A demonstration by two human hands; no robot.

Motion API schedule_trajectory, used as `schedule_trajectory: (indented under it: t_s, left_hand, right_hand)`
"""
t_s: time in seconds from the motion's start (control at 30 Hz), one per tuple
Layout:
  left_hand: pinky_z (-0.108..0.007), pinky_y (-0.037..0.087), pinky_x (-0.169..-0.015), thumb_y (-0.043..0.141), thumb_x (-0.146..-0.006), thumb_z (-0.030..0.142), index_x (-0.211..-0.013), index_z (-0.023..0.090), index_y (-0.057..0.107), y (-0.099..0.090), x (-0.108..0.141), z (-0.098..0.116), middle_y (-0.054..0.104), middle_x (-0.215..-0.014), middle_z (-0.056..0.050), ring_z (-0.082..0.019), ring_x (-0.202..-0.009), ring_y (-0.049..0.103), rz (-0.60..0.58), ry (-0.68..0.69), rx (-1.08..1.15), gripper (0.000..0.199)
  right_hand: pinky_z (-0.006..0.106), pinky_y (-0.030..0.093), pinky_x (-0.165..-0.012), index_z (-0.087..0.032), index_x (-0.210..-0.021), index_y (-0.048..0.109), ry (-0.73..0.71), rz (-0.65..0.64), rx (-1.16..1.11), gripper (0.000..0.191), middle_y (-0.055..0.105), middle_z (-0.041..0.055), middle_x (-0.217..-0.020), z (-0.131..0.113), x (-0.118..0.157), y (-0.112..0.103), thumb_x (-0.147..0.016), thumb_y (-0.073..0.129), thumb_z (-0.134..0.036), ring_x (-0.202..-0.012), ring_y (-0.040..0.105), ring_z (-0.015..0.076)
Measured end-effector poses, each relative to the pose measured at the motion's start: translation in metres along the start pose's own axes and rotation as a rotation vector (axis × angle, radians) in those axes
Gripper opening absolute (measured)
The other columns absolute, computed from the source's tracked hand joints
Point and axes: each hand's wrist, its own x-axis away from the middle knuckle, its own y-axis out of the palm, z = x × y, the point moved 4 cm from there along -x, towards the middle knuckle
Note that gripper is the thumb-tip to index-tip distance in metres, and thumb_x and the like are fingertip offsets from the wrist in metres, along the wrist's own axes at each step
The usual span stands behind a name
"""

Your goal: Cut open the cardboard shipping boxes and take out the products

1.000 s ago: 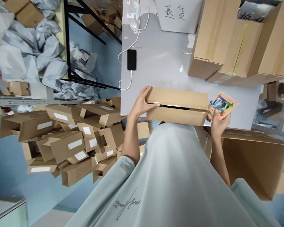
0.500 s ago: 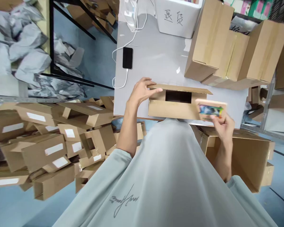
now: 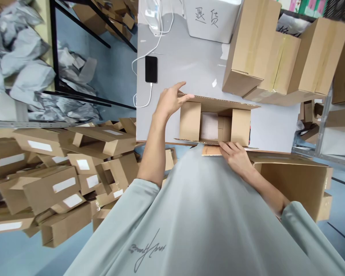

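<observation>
Head view: mouth-up carton (image 3: 191, 119), long axis left-right, at the near edge of the counter (image 3: 186, 65), room beyond; left hand (image 3: 169, 101), spread, at its far flap (image 3: 218, 102); right hand (image 3: 234, 155), fingers closed, holds orange packet (image 3: 210, 150) nearside.

Pale grey tabletop (image 3: 189, 73) stretching beyond the left hand (image 3: 168, 102), blue floor (image 3: 115, 82) to that hand's left, black metal frame (image 3: 55, 46) farther left, grey metal shelving (image 3: 327, 156) well right of the right hand (image 3: 236, 156)

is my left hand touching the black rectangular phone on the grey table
Apart: the head view shows bare grey tabletop between the left hand and the black rectangular phone; the hand is by the open brown cardboard box.
</observation>
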Motion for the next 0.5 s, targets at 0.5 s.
schedule_trajectory:
  t_s: [0.5]
  left_hand:
    - [-0.034, 0.062, -0.101, 0.070, -0.102, 0.024, -0.108, 0.028, 0.088, 0.079, 0.079, 0.111, 0.087, -0.120, -0.002, -0.025, -0.112, 0.082, -0.632, 0.545, -0.132, 0.020]
  right_hand:
    - [0.042, 0.050, -0.081, -0.011, -0.129, 0.084, -0.008, 0.052, -0.058, 0.038, 0.083, 0.0128, -0.144, -0.011, 0.003, 0.021, -0.112, 0.053, 0.001, -0.101, 0.067, 0.0268]
